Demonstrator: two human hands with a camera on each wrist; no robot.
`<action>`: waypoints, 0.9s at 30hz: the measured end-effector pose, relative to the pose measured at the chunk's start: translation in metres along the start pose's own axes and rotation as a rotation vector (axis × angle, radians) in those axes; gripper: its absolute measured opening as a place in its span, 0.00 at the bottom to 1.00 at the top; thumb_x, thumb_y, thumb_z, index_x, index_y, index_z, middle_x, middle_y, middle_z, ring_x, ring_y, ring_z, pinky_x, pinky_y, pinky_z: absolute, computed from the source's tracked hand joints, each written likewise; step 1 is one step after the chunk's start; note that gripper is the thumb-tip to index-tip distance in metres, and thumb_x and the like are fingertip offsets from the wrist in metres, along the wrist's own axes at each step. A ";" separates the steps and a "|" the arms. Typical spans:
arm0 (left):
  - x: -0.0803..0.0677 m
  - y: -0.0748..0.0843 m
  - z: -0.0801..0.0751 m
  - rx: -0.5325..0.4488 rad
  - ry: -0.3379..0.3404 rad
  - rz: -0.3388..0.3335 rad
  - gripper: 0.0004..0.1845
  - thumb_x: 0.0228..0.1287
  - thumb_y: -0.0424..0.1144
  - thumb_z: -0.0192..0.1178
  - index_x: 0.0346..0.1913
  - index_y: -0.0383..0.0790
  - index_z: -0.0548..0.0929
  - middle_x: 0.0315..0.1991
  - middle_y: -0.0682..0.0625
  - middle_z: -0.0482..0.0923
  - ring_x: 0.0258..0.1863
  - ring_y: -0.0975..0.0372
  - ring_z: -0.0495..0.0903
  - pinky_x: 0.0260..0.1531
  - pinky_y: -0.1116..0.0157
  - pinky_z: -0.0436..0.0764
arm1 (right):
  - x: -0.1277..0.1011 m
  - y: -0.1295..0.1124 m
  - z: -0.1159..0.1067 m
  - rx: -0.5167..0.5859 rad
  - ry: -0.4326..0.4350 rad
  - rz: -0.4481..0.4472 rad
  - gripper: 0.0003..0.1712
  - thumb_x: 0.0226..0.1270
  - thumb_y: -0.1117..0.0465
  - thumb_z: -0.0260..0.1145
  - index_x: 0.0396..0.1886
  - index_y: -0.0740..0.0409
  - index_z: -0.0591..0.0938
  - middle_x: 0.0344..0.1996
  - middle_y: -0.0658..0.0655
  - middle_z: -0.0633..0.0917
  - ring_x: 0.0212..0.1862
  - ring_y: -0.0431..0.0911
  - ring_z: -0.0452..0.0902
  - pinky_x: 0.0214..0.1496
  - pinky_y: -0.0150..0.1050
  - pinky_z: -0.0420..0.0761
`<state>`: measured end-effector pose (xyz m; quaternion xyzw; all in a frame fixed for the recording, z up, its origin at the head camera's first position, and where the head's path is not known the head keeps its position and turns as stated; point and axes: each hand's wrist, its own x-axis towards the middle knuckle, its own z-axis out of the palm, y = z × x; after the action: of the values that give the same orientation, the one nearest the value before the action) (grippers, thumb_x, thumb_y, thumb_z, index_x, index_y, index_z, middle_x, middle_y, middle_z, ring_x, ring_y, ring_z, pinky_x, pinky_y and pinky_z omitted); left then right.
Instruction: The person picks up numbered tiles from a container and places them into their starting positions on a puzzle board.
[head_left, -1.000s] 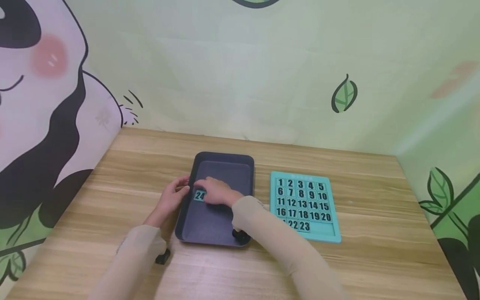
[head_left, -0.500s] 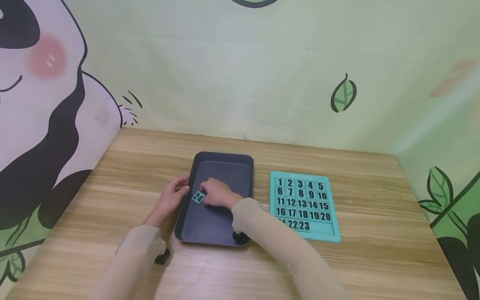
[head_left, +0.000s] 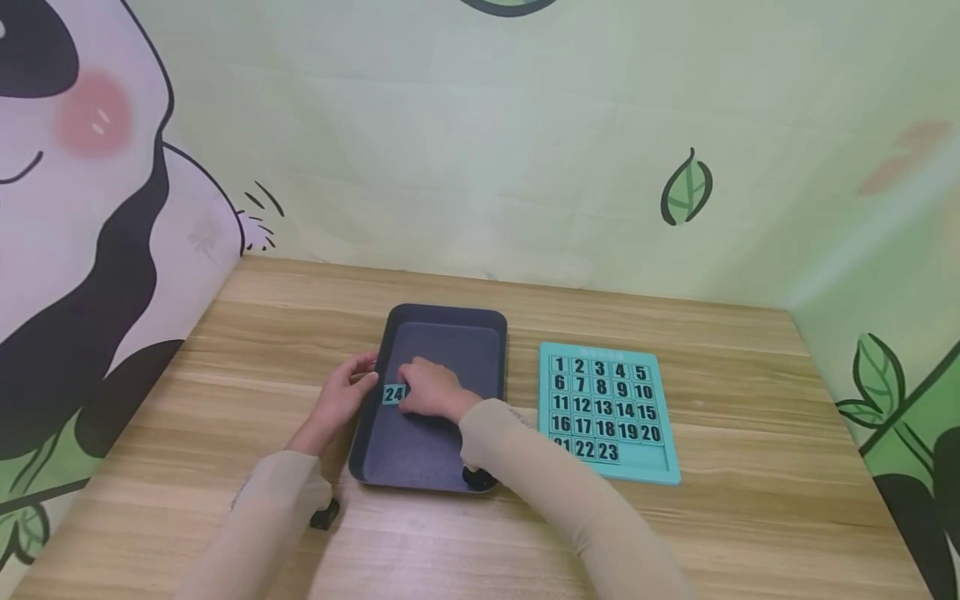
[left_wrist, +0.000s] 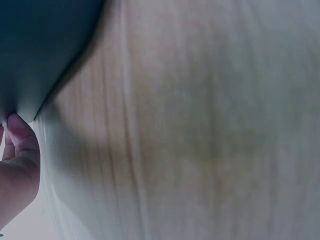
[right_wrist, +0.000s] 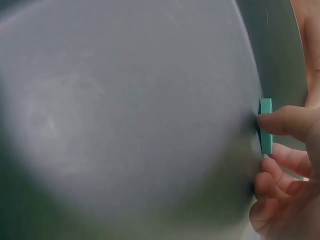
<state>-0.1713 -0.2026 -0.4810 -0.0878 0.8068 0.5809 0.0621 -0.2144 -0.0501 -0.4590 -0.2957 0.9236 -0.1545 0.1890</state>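
A dark tray point(head_left: 450, 342) lies on the wooden table point(head_left: 750, 500). In it, close to the left wall, is a teal tile marked 24 point(head_left: 393, 394). My right hand point(head_left: 429, 388) reaches into the tray and pinches that tile; the right wrist view shows the tile point(right_wrist: 266, 125) edge-on with a fingertip point(right_wrist: 287, 124) on it over the tray floor point(right_wrist: 125, 110). My left hand point(head_left: 347, 392) grips the tray's left rim, and the left wrist view shows a fingertip point(left_wrist: 20, 135) against the tray's edge point(left_wrist: 40, 45).
Right of the tray lies a teal number board point(head_left: 670, 468) with tiles 1 to 23 in rows and one bare slot point(head_left: 642, 455) at the bottom right. Walls with leaf and panda pictures close off the back and both sides.
The 24 tile has slid slightly left towards the tray's wall, turned askew, then straightened under my right fingers. My left hand has stayed on the rim.
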 end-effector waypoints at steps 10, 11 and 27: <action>0.001 -0.002 0.002 -0.008 0.011 0.013 0.22 0.65 0.33 0.45 0.62 0.34 0.62 0.58 0.36 0.64 0.58 0.45 0.65 0.56 0.53 0.68 | -0.012 0.006 -0.018 -0.011 0.019 -0.059 0.14 0.48 0.56 0.67 0.35 0.52 0.76 0.29 0.47 0.76 0.30 0.41 0.71 0.28 0.29 0.69; 0.001 -0.002 0.002 -0.005 0.014 0.011 0.22 0.65 0.33 0.45 0.62 0.34 0.62 0.58 0.36 0.64 0.58 0.45 0.65 0.56 0.53 0.68 | -0.014 0.007 -0.021 -0.009 0.018 -0.062 0.14 0.48 0.56 0.67 0.35 0.52 0.76 0.29 0.47 0.76 0.30 0.41 0.71 0.28 0.29 0.69; -0.001 0.001 0.002 0.019 0.017 0.044 0.22 0.64 0.32 0.45 0.61 0.32 0.62 0.57 0.34 0.64 0.57 0.44 0.66 0.55 0.53 0.69 | -0.078 0.048 -0.052 0.073 0.084 -0.161 0.19 0.49 0.58 0.67 0.43 0.57 0.78 0.39 0.52 0.79 0.44 0.43 0.74 0.47 0.35 0.75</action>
<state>-0.1706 -0.2000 -0.4811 -0.0742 0.8144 0.5739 0.0431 -0.2020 0.0435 -0.4125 -0.3553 0.8976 -0.2150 0.1476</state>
